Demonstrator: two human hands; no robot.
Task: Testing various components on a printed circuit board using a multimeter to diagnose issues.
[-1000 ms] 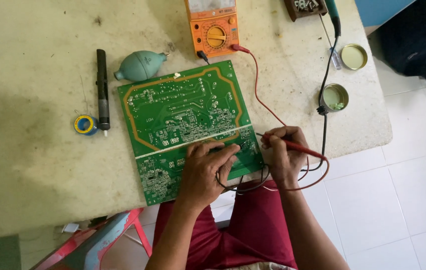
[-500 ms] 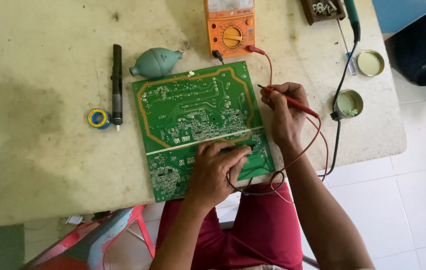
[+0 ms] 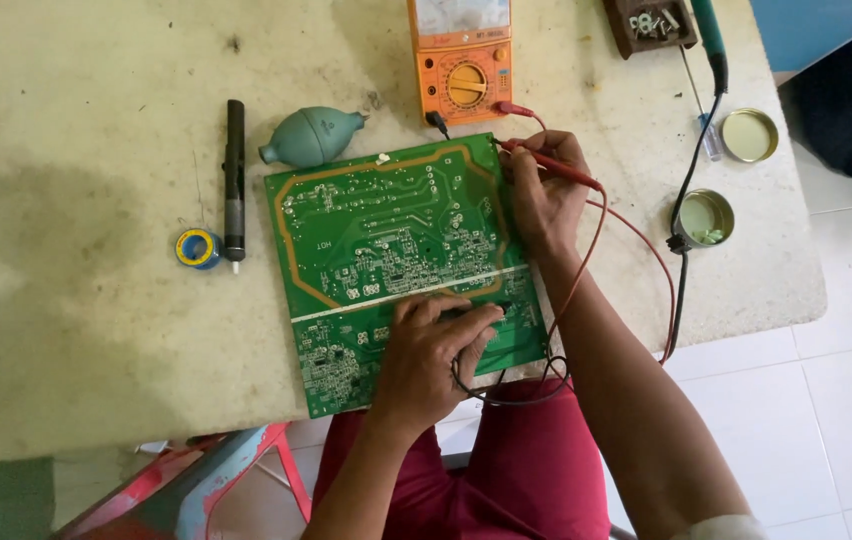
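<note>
A red probe (image 3: 556, 165) is pinched in the right hand (image 3: 544, 190) at the far right corner of the green circuit board (image 3: 396, 260). A black probe (image 3: 466, 312) is pressed down by the closed left hand (image 3: 426, 355) near the board's near edge. The board lies flat on the counter (image 3: 96, 300), just near the orange multimeter (image 3: 461, 60). Probing is judged to be in hand; steady tips on 2 solder points are called for.

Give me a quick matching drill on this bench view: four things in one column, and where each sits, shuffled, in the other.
Things:
1. multimeter
2. air blower bulb
3. solder spool
4. red probe

Places:
A. held in the right hand at the circuit board's top right corner
B. left of the board, beside the black desoldering pump
C. at the table's far edge, above the board
D. just off the board's top left corner

Pairs: 1-C, 2-D, 3-B, 4-A
</note>
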